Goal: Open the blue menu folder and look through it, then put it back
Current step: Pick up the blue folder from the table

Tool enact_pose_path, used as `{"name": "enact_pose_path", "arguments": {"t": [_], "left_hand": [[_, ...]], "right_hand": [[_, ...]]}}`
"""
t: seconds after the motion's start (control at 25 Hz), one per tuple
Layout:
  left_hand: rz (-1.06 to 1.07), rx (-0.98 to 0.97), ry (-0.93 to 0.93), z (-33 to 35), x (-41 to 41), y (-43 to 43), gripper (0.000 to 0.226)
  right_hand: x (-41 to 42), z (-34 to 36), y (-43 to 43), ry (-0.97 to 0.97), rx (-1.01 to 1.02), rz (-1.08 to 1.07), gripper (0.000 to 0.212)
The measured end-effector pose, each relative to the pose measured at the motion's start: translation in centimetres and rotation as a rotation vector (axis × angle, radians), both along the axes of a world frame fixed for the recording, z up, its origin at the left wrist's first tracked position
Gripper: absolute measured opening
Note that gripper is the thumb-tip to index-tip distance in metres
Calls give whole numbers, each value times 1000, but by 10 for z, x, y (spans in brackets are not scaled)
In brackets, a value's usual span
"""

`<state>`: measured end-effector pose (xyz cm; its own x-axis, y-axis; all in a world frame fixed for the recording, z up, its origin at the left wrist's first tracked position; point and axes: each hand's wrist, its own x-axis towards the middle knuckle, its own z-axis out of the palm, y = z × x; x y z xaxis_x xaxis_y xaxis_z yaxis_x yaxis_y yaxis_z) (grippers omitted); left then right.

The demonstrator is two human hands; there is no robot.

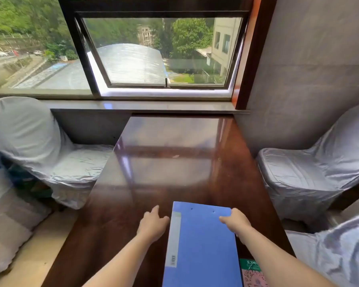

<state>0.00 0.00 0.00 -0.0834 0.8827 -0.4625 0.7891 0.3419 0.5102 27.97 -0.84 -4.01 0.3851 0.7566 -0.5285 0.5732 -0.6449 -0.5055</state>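
Observation:
The blue menu folder [202,245] lies shut and flat on the dark wooden table [168,162], near the front edge, with a pale label strip along its left spine. My left hand [152,223] rests on the table beside the folder's left edge, thumb touching the spine, fingers apart. On the folder's far right corner is my right hand [235,222], its thumb on top of the cover and its fingers hidden over the right edge.
A green and pink printed card [252,272] lies on the table to the right of the folder. Chairs in silver covers stand at the left [39,146] and at the right [311,175]. A window sill [145,105] runs behind the table.

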Motion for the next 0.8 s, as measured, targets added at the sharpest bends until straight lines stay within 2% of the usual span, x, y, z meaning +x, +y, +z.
{"name": "enact_pose_path", "arguments": {"t": [0.16,0.28,0.4,0.6,0.72,0.8], "left_hand": [[116,-226,-173,-20,10,-3,72],[192,-335,-285,-24,19,-3,59],[255,-337,-332,-29,23,4,31],[311,-305,-455,-35,18,13,27],[346,-230,-533,-38,12,10,8],[405,-212,-621,-37,12,8,18]], "right_hand": [[4,-16,-4,-69,-103,-64,36],[1,-19,-1,0,-65,-135,29],[0,-19,4,34,-38,-187,26],[0,-21,9,131,0,-243,26],[1,-22,8,215,26,-279,20],[0,-20,7,262,39,-296,19]]}}
